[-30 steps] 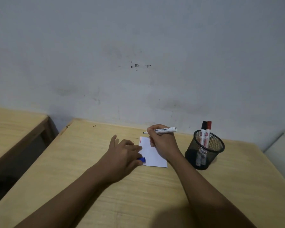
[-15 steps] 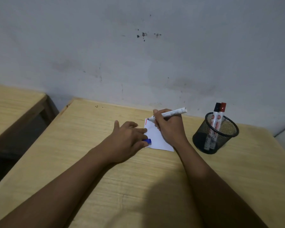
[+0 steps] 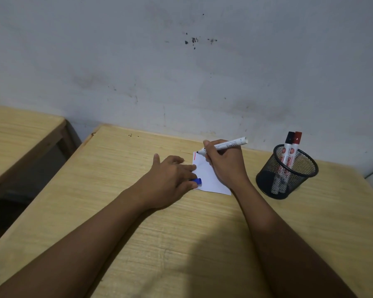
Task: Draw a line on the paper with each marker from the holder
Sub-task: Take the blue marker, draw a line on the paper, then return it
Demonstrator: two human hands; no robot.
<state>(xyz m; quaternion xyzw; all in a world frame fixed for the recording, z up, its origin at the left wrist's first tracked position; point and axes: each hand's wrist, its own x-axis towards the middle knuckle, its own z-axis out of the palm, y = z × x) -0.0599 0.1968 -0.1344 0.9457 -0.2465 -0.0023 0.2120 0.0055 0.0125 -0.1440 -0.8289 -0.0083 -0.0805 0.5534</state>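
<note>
At the small white paper sheet's [image 3: 207, 177] far corner, my right hand [image 3: 226, 166] pinches the uncapped white-barrelled marker [image 3: 223, 145]; left hand [image 3: 170, 177], curled round its blue cap [image 3: 196, 181], should pin paper firmly.

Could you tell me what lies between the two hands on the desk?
The head view shows white paper between the left hand and right hand.

We see our left hand [image 3: 170, 177] lying palm down with fingers curled, and our right hand [image 3: 225, 163] closed in a writing grip, both forearms stretched forward.
</note>
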